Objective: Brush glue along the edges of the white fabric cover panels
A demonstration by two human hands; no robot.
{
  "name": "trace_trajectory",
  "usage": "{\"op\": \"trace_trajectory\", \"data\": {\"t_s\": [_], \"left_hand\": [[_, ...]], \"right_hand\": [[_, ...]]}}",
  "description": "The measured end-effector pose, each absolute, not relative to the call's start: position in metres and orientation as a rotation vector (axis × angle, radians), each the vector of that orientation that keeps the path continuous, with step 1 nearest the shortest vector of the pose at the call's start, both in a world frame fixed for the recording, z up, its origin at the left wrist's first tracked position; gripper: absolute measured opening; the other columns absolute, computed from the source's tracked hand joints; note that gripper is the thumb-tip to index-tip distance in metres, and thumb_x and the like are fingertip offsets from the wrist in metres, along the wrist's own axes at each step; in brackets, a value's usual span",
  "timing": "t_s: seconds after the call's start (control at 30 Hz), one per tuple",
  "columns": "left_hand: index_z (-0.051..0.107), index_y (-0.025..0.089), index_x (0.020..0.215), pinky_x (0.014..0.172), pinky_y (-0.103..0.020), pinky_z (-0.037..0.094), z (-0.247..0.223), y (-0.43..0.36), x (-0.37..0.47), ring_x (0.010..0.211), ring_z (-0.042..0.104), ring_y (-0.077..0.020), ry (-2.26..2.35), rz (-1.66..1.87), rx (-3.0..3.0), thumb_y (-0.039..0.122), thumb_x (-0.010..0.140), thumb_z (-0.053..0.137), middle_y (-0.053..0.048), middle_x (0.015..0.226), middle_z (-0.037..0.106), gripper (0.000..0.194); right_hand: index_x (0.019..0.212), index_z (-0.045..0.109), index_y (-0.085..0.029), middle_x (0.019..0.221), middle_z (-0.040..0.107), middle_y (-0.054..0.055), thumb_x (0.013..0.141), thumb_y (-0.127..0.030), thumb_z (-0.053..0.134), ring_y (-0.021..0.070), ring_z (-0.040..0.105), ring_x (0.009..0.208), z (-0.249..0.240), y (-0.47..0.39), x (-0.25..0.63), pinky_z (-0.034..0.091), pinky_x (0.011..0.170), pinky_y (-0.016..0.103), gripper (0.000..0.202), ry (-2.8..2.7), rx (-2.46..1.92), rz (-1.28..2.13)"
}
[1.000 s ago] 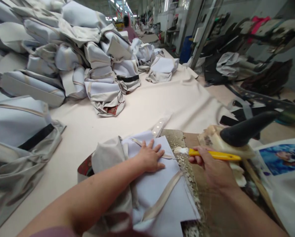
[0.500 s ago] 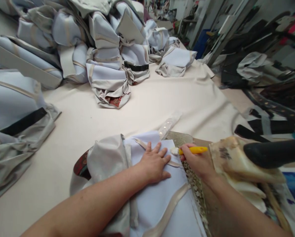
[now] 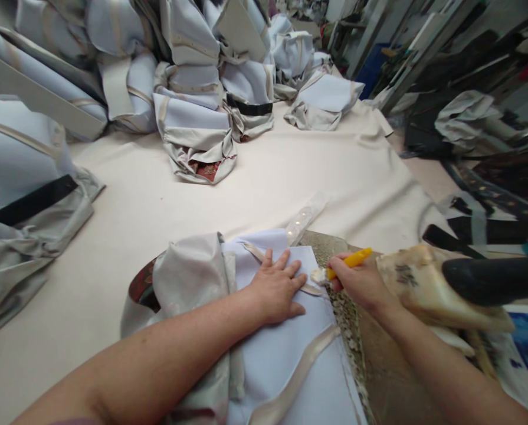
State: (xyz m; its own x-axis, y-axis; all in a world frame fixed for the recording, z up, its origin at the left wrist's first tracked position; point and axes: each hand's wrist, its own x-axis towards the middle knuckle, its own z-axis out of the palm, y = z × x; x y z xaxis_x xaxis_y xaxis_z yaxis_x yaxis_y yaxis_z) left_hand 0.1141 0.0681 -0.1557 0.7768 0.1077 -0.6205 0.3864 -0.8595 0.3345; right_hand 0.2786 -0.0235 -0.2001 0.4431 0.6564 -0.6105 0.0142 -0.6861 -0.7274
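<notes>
The yellow brush (image 3: 346, 262) has tilted up in the right hand (image 3: 356, 280).

The right hand (image 3: 361, 283) has been drawn in from the board's right side to the right edge of the pale blue fabric panel (image 3: 285, 348), close to the left hand (image 3: 278, 289). The yellow-handled brush (image 3: 342, 264), a second ago held level and pointing left, is now tilted, its white bristle tip lowered onto the panel's edge by the beige strap (image 3: 310, 288). The view has been shifted, so the pile of folded covers (image 3: 193, 88) sits higher.
</notes>
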Motion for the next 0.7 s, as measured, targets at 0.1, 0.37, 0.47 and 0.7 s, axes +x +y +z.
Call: {"op": "trace_trajectory", "data": {"t_s": [0.1,0.37,0.47,0.7], "left_hand": [[0.043,0.024,0.135,0.107,-0.065,0.005,-0.156,0.068,0.114,0.138,0.014,-0.0362,0.378,-0.840,2.516,0.059,0.080,0.051,-0.009,0.146,0.034,0.066],[0.042,0.024,0.136,0.107,-0.064,0.004,-0.156,0.067,0.114,0.138,0.014,-0.0356,0.377,-0.820,2.526,0.059,0.081,0.051,-0.009,0.146,0.034,0.066],[0.042,0.024,0.136,0.107,-0.065,0.003,-0.155,0.067,0.114,0.138,0.014,-0.0351,0.387,-0.840,2.522,0.059,0.080,0.051,-0.009,0.146,0.034,0.066],[0.043,0.023,0.135,0.108,-0.063,0.002,-0.159,0.065,0.110,0.139,0.013,-0.0342,0.400,-0.811,2.528,0.060,0.080,0.051,-0.008,0.146,0.034,0.067]], "right_hand": [[0.058,0.056,-0.019,0.044,0.055,-0.001,0.072,-0.034,0.047,0.0156,0.055,0.047,-0.196,-0.015,0.280,0.041,0.049,0.025,0.023,-0.574,-2.035,1.156],[0.056,0.057,-0.019,0.040,0.052,-0.002,0.069,-0.031,0.047,0.0151,0.051,0.043,-0.201,0.003,0.282,0.039,0.047,0.025,0.020,-0.567,-2.049,1.170],[0.057,0.057,-0.018,0.043,0.054,-0.001,0.070,-0.032,0.047,0.0151,0.053,0.046,-0.200,-0.007,0.282,0.041,0.051,0.025,0.021,-0.552,-2.027,1.104],[0.059,0.056,-0.020,0.046,0.055,-0.002,0.074,-0.040,0.046,0.0152,0.053,0.048,-0.185,-0.055,0.273,0.040,0.050,0.026,0.026,-0.621,-2.062,1.337]]}}
